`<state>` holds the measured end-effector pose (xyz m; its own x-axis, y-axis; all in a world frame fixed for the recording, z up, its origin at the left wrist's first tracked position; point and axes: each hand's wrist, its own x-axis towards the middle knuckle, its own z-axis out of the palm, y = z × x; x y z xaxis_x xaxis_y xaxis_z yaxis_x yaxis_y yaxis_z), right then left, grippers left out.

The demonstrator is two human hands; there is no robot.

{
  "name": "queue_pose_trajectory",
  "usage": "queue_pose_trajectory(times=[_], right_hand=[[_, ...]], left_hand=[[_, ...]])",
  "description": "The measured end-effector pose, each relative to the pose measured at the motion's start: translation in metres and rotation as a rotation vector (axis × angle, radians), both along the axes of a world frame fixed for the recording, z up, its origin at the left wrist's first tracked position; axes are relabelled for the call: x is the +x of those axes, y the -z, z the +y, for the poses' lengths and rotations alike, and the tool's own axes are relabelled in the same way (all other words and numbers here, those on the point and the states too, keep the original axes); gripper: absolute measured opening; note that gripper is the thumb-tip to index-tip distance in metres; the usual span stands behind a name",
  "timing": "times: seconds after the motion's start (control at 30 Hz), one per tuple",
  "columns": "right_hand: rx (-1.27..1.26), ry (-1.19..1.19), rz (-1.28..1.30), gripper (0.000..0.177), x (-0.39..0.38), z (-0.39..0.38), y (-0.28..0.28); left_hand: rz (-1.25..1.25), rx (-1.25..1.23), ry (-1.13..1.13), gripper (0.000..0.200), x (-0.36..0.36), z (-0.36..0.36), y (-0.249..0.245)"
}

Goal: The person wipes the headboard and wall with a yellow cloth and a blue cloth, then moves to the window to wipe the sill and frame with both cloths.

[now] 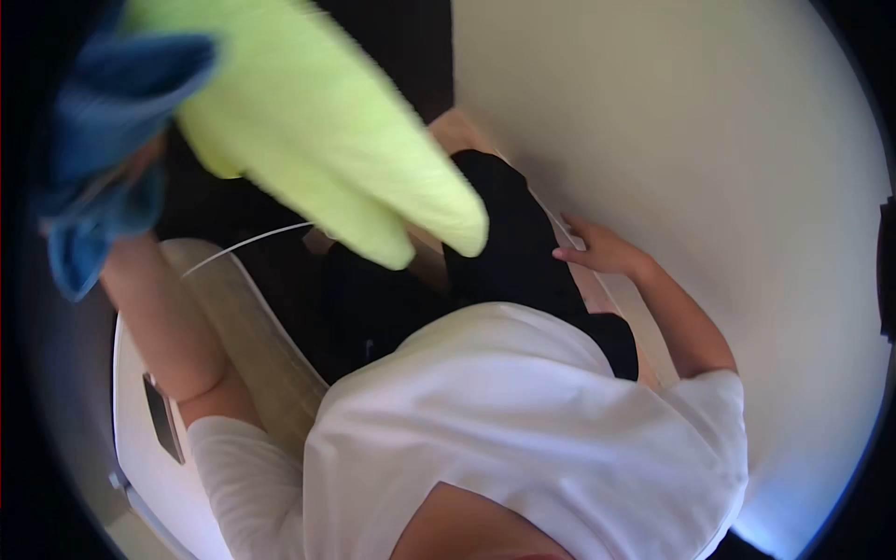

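Observation:
At the upper left, my raised left hand (140,163) is closed around blue denim cloth (126,89), which covers most of its fingers. A blurred yellow-green cloth (308,121) hangs beside the denim and stretches toward the middle, its two rounded ends above my lap. Whether my left hand also grips the yellow-green cloth cannot be made out. On the right, my right hand (600,249) has its fingers apart and holds nothing. It is beside my black-clothed leg (509,233), near the pale wall.
A pale wall (691,121) rises along the right side. At the lower left, a dark flat object (164,418) lies on a white surface (140,373), beside a beige padded shape (247,327). A thin white cord (247,243) curves over the dark area near my left forearm.

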<state>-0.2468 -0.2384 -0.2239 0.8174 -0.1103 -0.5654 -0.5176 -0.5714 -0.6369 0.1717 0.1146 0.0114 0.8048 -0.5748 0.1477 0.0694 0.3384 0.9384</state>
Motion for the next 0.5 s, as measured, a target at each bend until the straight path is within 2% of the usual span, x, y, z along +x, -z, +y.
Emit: queue_pose_trajectory(times=[0.03,0.1,0.13,0.2,0.27,0.3,0.33,0.37,0.4,0.43,0.5], right_hand=[[0.134,0.09,-0.226,0.083,0.015,0.016,-0.027],[0.174,0.071,-0.805,0.081,0.054,0.04,-0.051],[0.119,0.185,-0.933,0.075,0.085,0.061,-0.068],[0.122,0.301,-0.893,0.062,0.108,0.073,-0.075],[0.216,0.267,-0.598,0.047,0.124,0.062,-0.067],[0.214,0.479,-0.679,0.035,0.123,0.06,-0.075],[0.427,0.74,-0.628,0.04,0.117,0.053,-0.09],[0.595,0.997,-0.701,0.044,0.118,0.03,-0.073],[0.794,0.952,-0.831,0.048,0.115,0.024,-0.093],[0.803,0.868,-0.846,0.051,0.112,0.014,-0.094],[1.068,0.852,-0.892,0.056,0.11,0.008,-0.094]], left_hand=[[0.028,-0.004,0.084,0.029,-0.011,-0.018,0.0],[0.081,0.028,0.285,0.029,-0.04,-0.057,0.004],[0.082,0.067,0.393,0.028,-0.063,-0.079,0.003],[0.043,0.189,0.508,0.031,-0.114,-0.12,-0.002],[0.015,0.327,0.528,0.036,-0.127,-0.132,-0.001],[0.013,0.387,0.505,0.038,-0.122,-0.131,0.007],[0.008,0.446,0.488,0.039,-0.118,-0.121,0.01],[0.048,0.481,0.43,0.04,-0.115,-0.109,0.01],[0.09,0.516,0.376,0.041,-0.113,-0.096,0.01],[0.133,0.555,0.328,0.042,-0.112,-0.082,0.013],[0.195,0.623,0.33,0.042,-0.108,-0.058,0.022]])
